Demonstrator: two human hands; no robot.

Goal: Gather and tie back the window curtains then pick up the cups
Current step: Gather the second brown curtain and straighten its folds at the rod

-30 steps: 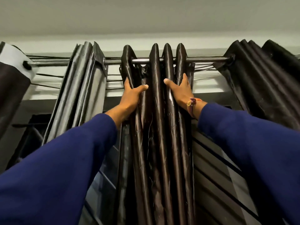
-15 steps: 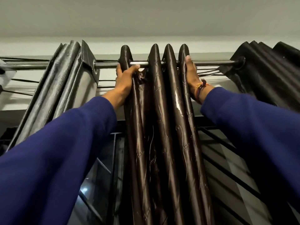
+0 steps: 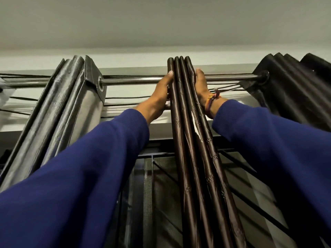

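Both flat hands, left hand [image 3: 160, 94] at 9 o'clock and right hand [image 3: 200, 86] at 3, squeeze the curtain [image 3: 186, 111]; it could spring apart if they let go.

Pale ceiling [image 3: 161, 20], white wall [image 3: 134, 61], barred window [image 3: 152, 194] below

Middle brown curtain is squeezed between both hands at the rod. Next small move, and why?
Probably slide the brown curtain along the rod toward the dark curtain bunched at the right. Left hand and right hand press flat on either side, its folds already packed tight, and bare rod separates it from both neighbours. Tying back comes after.
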